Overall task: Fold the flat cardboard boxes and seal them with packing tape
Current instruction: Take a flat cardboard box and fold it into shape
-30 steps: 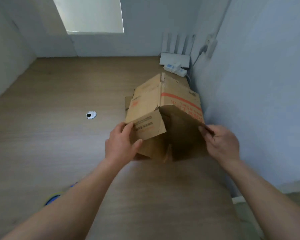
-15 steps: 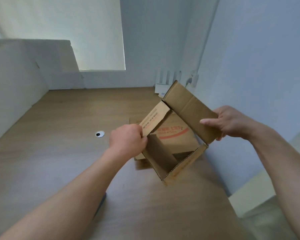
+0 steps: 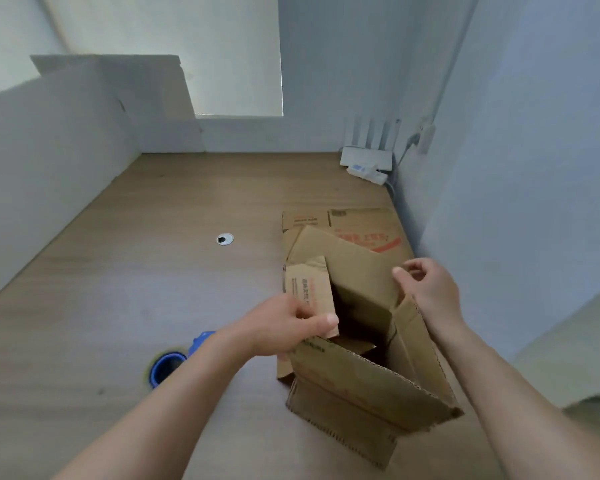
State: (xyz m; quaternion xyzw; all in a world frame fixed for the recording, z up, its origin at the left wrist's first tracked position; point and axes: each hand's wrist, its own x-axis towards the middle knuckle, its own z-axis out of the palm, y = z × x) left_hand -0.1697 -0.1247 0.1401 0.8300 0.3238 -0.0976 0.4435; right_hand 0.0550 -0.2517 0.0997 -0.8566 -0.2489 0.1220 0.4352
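A brown cardboard box (image 3: 368, 382) stands opened up on the wooden table (image 3: 160, 271), its top flaps spread and its dark inside showing. My left hand (image 3: 288, 327) pinches the small left flap, which carries printed text. My right hand (image 3: 426, 289) hovers at the right side of the box with fingers loosely curled, close to the far flap; whether it touches the cardboard I cannot tell. Behind the box a flat cardboard box (image 3: 357, 226) with red print lies on the table. A blue tape roll (image 3: 168, 365) sits left of my left forearm, partly hidden by it.
White partition walls close the table on the left, back and right. A white router (image 3: 366, 161) with antennas and a cable sits in the far right corner. A round cable hole (image 3: 225, 239) lies in the table's middle.
The box has come down from mid-air to the table and turned its opening upward. My right hand has let go of the large flap. My view has tilted down.
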